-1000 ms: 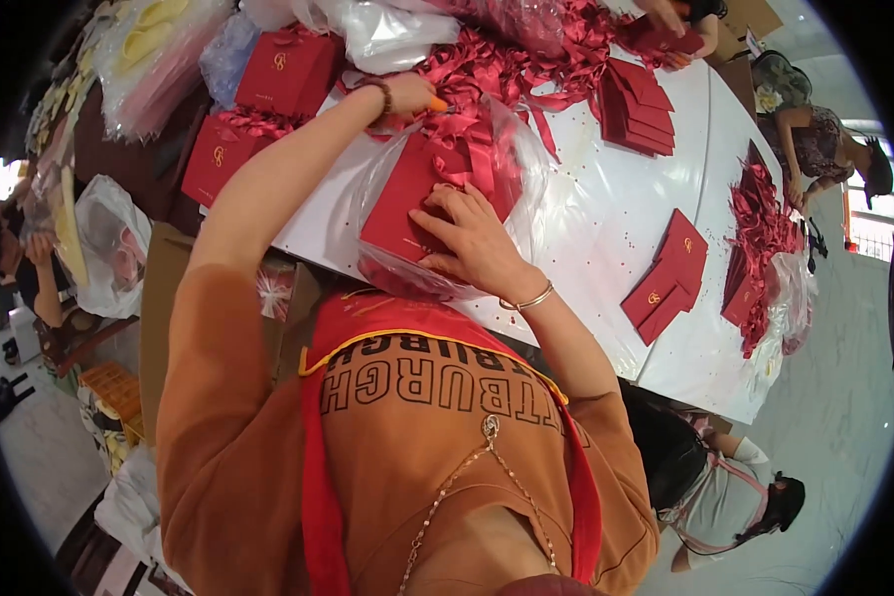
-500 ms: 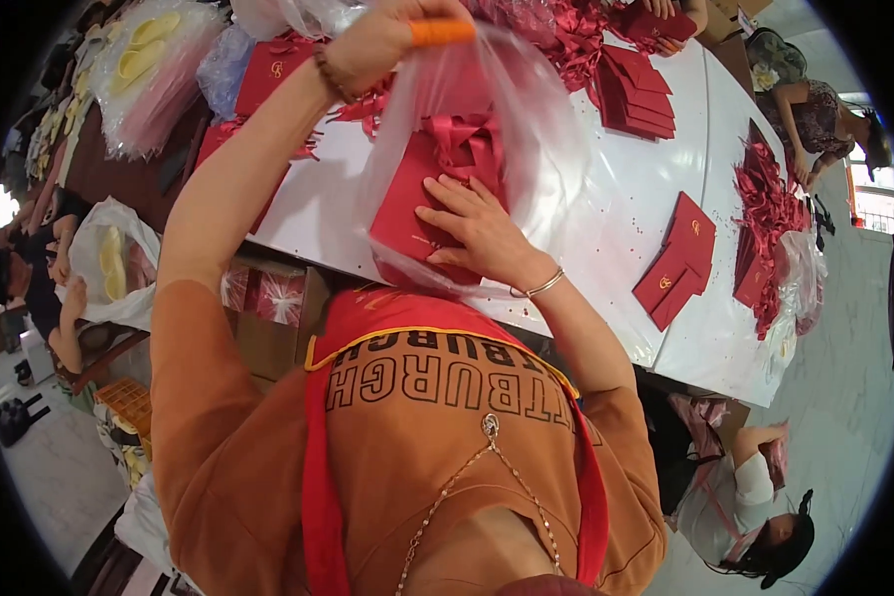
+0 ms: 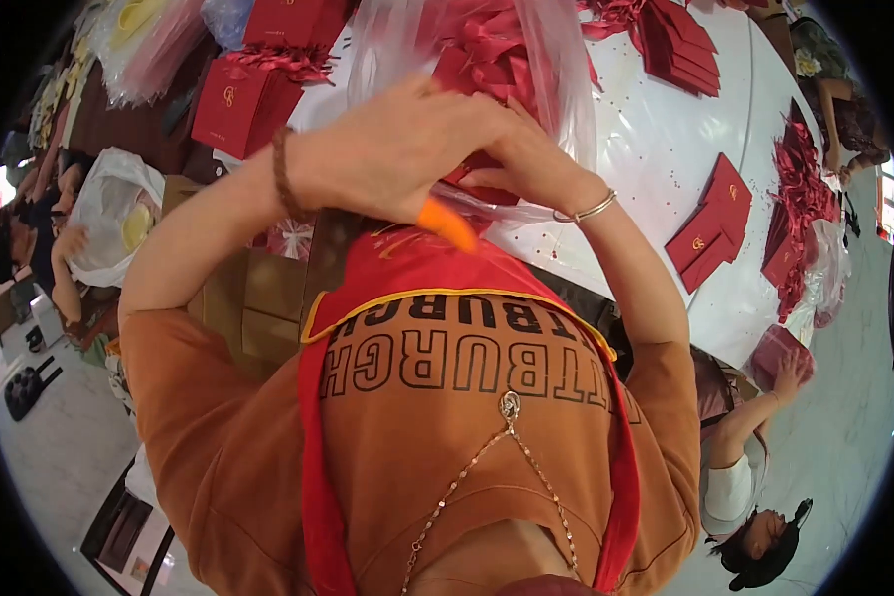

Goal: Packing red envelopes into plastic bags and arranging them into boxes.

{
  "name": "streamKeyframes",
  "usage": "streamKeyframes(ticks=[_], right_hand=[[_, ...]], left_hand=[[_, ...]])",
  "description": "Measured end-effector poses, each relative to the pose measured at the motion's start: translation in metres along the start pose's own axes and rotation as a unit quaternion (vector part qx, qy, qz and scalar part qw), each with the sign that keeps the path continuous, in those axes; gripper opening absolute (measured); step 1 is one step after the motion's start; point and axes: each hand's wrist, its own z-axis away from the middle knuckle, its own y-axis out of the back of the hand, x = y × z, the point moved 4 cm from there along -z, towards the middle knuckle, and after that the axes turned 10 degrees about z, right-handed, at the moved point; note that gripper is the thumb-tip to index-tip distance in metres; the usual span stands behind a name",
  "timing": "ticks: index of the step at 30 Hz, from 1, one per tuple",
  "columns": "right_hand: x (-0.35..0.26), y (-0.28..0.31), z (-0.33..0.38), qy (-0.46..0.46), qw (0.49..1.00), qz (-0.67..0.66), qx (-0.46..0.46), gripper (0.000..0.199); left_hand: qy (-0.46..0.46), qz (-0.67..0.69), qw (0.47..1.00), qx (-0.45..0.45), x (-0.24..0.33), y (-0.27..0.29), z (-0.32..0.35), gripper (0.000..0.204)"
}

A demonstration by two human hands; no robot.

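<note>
Both hands grasp a clear bag (image 3: 487, 70) raised near the chest above the table (image 3: 656, 149): left hand (image 3: 397, 149) over its lower part, right hand (image 3: 531, 164) beneath. Inside sits a red box (image 3: 477, 74) with ribbon. The film looks thin and slippery; better gripped through it at the stiff box.

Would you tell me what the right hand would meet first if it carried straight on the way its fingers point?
Probably the left hand: the right hand points toward it, fingers apparently already touching over the clear plastic bag.
</note>
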Motion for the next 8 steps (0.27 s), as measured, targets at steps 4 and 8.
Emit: streamKeyframes(ticks=[4, 8], right_hand=[[-0.004, 0.003, 0.0, 0.026, 0.996, 0.063, 0.066, 0.053], [-0.005, -0.002, 0.002, 0.019, 0.994, 0.092, 0.049, 0.055]], left_hand=[[0.197, -0.169, 0.942, -0.215, -0.028, -0.064, 0.07, 0.026], [0.087, -0.091, 0.935, -0.331, -0.008, -0.082, 0.083, 0.03]])
